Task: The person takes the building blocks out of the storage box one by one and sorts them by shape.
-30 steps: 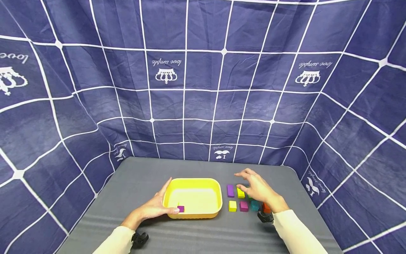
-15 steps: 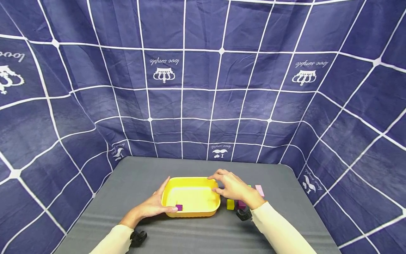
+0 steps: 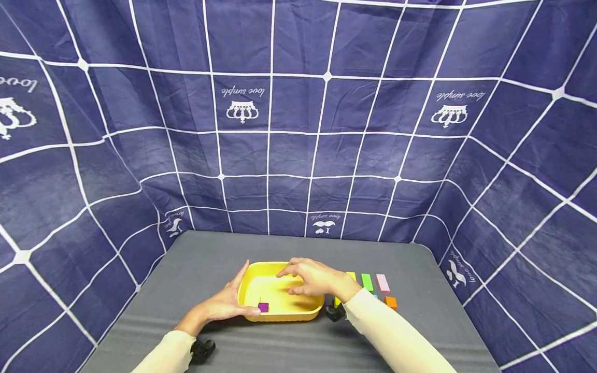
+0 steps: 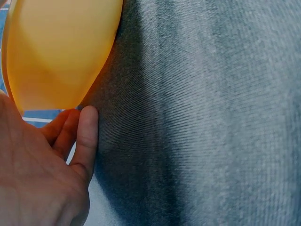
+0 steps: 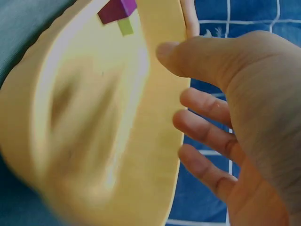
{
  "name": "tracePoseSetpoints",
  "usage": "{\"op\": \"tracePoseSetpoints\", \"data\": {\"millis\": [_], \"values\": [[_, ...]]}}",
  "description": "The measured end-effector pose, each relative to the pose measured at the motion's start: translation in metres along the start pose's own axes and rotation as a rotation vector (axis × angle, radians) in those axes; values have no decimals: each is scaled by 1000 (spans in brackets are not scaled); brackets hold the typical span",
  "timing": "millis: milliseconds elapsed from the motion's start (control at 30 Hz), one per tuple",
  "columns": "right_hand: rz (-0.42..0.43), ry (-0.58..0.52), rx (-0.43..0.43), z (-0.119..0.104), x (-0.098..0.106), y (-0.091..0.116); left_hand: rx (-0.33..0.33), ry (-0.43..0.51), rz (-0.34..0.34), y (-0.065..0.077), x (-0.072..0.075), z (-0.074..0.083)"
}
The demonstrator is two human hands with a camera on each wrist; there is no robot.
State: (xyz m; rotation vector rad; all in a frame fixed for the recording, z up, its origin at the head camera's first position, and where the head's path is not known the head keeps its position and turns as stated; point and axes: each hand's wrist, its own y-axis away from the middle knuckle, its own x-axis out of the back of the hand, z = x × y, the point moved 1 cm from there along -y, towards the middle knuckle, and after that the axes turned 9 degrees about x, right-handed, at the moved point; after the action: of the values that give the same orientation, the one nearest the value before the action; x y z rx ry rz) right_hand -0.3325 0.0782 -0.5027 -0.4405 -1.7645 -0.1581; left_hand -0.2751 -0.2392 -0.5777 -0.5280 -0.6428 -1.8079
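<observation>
A shallow yellow plastic tray point(image 3: 284, 317) with rounded corners rests on the grey cloth. My left hand point(image 3: 224, 301) grips its left end, thumb over the near rim and fingers along the far side. A small purple block point(image 3: 263, 307) lies inside the tray, close to that thumb. Beside it, the right wrist view shows a yellow-green piece point(image 5: 125, 27). Above the tray's right half hovers my right hand point(image 3: 309, 277), fingers spread and nothing between them. Its thumb point(image 5: 171, 55) overlaps the tray's far wall in the right wrist view.
Right of the tray, partly behind my right wrist, small blocks stand in rows: green point(image 3: 367, 282), pink point(image 3: 383, 283), orange point(image 3: 391, 302) and yellow point(image 3: 351, 275) ones show. A dark blue cloth point(image 3: 298, 155) with white grid lines hangs around the back and sides.
My right hand has moved left from over the blocks to over the tray, uncovering the green, pink and orange blocks. The left hand has stayed at the tray's left end.
</observation>
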Motion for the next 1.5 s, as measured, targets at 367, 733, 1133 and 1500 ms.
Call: {"op": "tracePoseSetpoints", "data": {"millis": [367, 733, 1133, 1500], "values": [[-201, -83, 114, -18, -22, -42, -17, 1, -28, 2, 0, -3], [-301, -129, 173, -24, -34, -65, -46, 9, -24, 3, -1, 2], [-346, -147, 132, -24, -41, -69, -19, 12, -28, 1, -1, 2], [-315, -171, 105, -19, -35, -66, -19, -1, -2, 2, -1, 2]]}}
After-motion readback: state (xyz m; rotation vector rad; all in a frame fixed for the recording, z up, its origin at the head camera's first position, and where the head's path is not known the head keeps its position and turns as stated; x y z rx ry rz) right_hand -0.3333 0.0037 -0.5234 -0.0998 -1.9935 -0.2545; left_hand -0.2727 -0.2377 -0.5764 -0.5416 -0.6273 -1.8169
